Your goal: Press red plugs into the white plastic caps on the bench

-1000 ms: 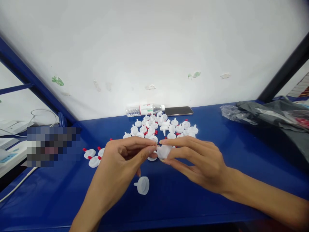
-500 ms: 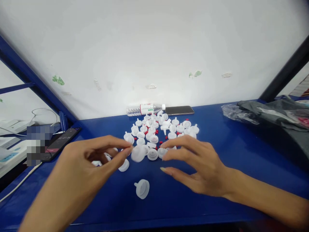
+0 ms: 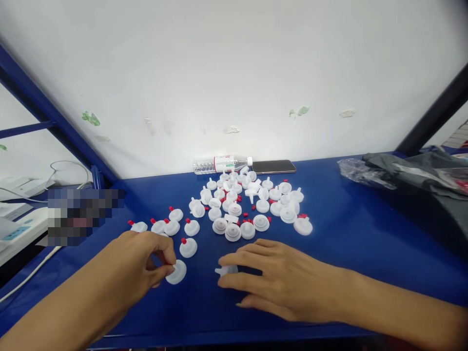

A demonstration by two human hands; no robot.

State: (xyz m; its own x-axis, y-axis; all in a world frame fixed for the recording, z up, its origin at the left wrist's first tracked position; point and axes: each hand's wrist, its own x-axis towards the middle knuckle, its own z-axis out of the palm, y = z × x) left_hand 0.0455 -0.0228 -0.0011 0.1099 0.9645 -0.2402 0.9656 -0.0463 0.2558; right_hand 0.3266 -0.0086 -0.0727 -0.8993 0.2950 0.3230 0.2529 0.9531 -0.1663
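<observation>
My left hand, thumb and fingertips pinched together, holds a white plastic nozzle cap low over the blue table; its spout is hidden by the fingers. Around another white nozzle cap, lying on its side, my right hand reaches with fingers apart and the thumb away from it. Left of centre lie several white nozzle caps with red tips. Beyond the hands is a loose pile of white nozzle caps, most with bare spouts, and small red tips scattered among them.
A clear plastic bottle and a dark phone lie against the wall. Grey fabric and clear plastic wrap occupy the right side. At the left are a white power strip and cables. A blue frame post rises there.
My left hand has moved down and left with its nozzle cap, uncovering the red-tipped ones. My right hand has come down and left over the nozzle cap lying near the front.
</observation>
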